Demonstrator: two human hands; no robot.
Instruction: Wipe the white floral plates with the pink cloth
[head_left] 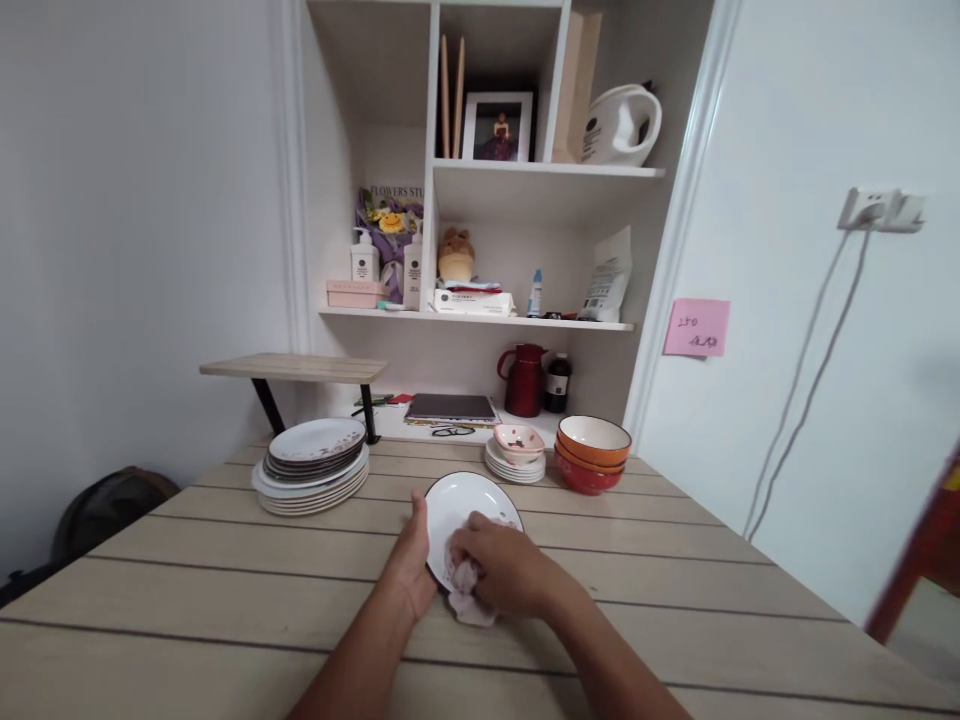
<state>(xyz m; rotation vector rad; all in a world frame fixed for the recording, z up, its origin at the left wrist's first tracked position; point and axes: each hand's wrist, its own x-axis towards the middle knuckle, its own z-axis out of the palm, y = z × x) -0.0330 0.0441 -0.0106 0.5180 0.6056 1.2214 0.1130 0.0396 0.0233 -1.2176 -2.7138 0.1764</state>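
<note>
A white plate with a dark rim (461, 503) is tilted up toward me over the middle of the table. My left hand (414, 560) grips its left edge, thumb along the rim and the other fingers hidden behind it. Bunched in my right hand (499, 562) is a pale pinkish cloth (469, 600), pressed against the lower part of the plate's face. Part of the cloth hangs below the plate's edge.
To the left stands a stack of plates (311, 470) beside a small raised shelf (300, 367). Behind my right hand are small dishes (516, 462) and stacked bowls (592, 455). A red jug (523, 380) and a laptop-like dark slab (451, 407) stand farther back.
</note>
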